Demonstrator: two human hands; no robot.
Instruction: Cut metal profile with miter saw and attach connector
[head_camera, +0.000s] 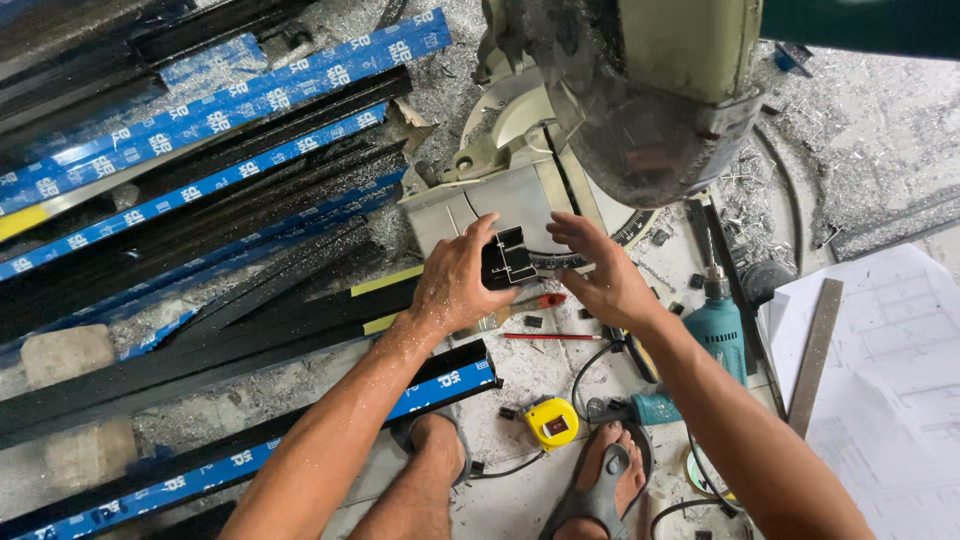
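Note:
My left hand (455, 285) grips a short black aluminium profile piece (507, 259) by its end, holding it in front of the miter saw's table (480, 205). Just to the right of the piece, my right hand (600, 272) hovers with fingers spread and holds nothing. The saw's head and blade guard (650, 90) hang above both hands. Under the hands lie a red pencil (550, 337) and a red-handled tool (540, 300) on the floor.
Long black profiles with blue protective tape (200, 150) are stacked at left. A yellow tape measure (552, 422), a teal power drill (715, 330), a steel ruler (815, 355) and paper drawings (890, 390) lie at right. My sandalled feet (600, 485) are below. Metal shavings cover the floor.

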